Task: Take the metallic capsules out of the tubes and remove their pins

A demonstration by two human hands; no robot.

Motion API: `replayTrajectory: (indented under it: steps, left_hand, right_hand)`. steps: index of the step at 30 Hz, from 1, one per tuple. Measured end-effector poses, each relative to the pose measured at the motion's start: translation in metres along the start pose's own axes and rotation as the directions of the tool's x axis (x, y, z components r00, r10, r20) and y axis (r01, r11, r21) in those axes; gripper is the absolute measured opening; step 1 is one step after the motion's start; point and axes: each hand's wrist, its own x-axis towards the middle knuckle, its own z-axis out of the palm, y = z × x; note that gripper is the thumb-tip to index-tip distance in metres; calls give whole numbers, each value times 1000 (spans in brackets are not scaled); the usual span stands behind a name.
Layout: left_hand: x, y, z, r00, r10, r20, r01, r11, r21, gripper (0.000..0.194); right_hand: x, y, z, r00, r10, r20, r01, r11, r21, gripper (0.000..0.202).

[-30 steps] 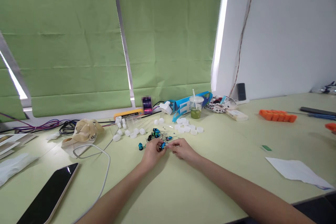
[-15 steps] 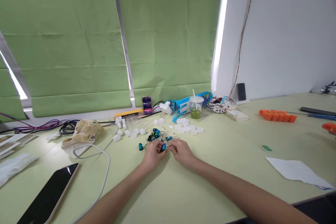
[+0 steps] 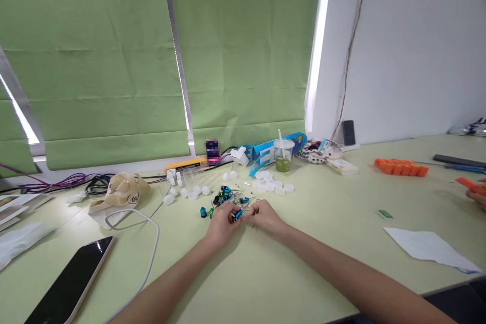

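Note:
Between the thumb and fingers of my left hand (image 3: 223,223) is a small blue cylindrical capacitor (image 3: 238,214), its end angled toward the right. My right hand (image 3: 265,216) is closed in a pinch just beside it, on what looks like one of its thin wire leads; the fingertips partly cover this. Behind my hands lies a loose pile of blue, green and black capacitors (image 3: 225,193) with wire leads. A blue capacitor (image 3: 203,212) stands apart to the left of my left hand.
White round caps (image 3: 280,191) lie scattered behind the pile. A plastic cup (image 3: 283,154) with green drink stands farther back. A phone (image 3: 72,283) and a white cable (image 3: 155,248) are at left. At right are an orange tray (image 3: 401,167), paper (image 3: 429,247) and another person's hand (image 3: 477,197).
The capacitor in my left hand has tilted slightly, and my right fingers have shifted a little. At the right edge, another person's hand has come into view at an orange object, which has moved left.

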Motion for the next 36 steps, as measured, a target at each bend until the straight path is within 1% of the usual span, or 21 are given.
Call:
replayTrajectory:
  steps: [3,9,14,17,20,24,26,29,31,36]
  left_hand:
    - [0,1,-1,1000,13,6,-13,1000,-1,12]
    - [0,-2,-1,997,76,10,-75,997,-13,15]
    - [0,-4,0,994,111,6,-111,994,-3,17]
    - [0,-7,1,992,128,4,-128,992,11,16]
    - [-1,-10,2,992,128,1,-128,992,10,15]
    - [0,-14,3,990,142,-17,-142,990,14,14]
    - [0,-15,2,989,147,-24,-147,989,13,15]
    - [1,-15,1,989,148,-23,-148,989,22,15]
    - [1,-14,0,989,148,-16,-147,989,23,14]
    - [1,-10,-2,990,144,-5,-144,990,12,15]
  right_hand:
    - [0,-2,0,1000,22,7,-22,999,32,17]
    - [2,-2,-2,999,-30,17,30,998,48,23]
    - [2,-1,-3,999,-28,19,28,1000,-4,23]
    - [1,-3,-4,997,-12,74,12,1000,-4,21]
    - [-3,-8,-6,989,16,146,-22,999,43,22]
    - [-8,-18,-9,969,-39,243,12,994,111,21]
    - [-10,-22,-11,960,-77,271,46,992,119,21]
    - [-9,-23,-11,958,-137,253,103,984,145,16]
    - [-7,-20,-9,958,-146,246,102,978,183,14]
    - [-3,-13,-3,980,-49,191,-2,967,256,14]
